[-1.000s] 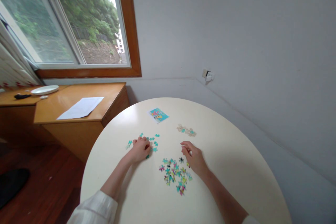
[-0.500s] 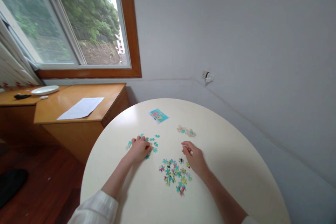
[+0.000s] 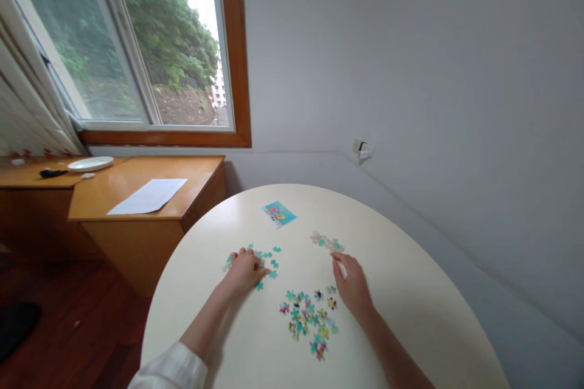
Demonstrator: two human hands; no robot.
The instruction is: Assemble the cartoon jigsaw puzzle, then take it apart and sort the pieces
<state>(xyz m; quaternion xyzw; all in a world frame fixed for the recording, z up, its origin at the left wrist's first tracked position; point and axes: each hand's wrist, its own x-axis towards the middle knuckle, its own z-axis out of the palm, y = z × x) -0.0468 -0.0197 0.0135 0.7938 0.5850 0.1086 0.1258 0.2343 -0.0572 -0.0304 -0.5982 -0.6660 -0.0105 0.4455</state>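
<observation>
My left hand (image 3: pixel 246 270) rests over a loose spread of teal jigsaw pieces (image 3: pixel 272 275) on the left of the table. Its fingers are curled in, and what they hold, if anything, is hidden. My right hand (image 3: pixel 353 284) is closed, thumb and index finger pinched together just in front of a small group of pale, mostly face-down pieces (image 3: pixel 326 243). Whatever is between those fingertips is too small to make out. Between my forearms lies a pile of multicoloured jigsaw pieces (image 3: pixel 306 317). A colourful picture card (image 3: pixel 280 214) lies further back.
The round cream table (image 3: pixel 392 340) stands close to the white wall, which has a socket with a plug (image 3: pixel 364 149). At the left, a wooden desk (image 3: pixel 205 177) holds a sheet of paper (image 3: pixel 148 196) and a white plate (image 3: pixel 90 164) below the window.
My right hand has moved right and towards the pale pieces, and its thumb and finger look closer together. My left hand stays over the teal pieces. The whole view has shifted slightly.
</observation>
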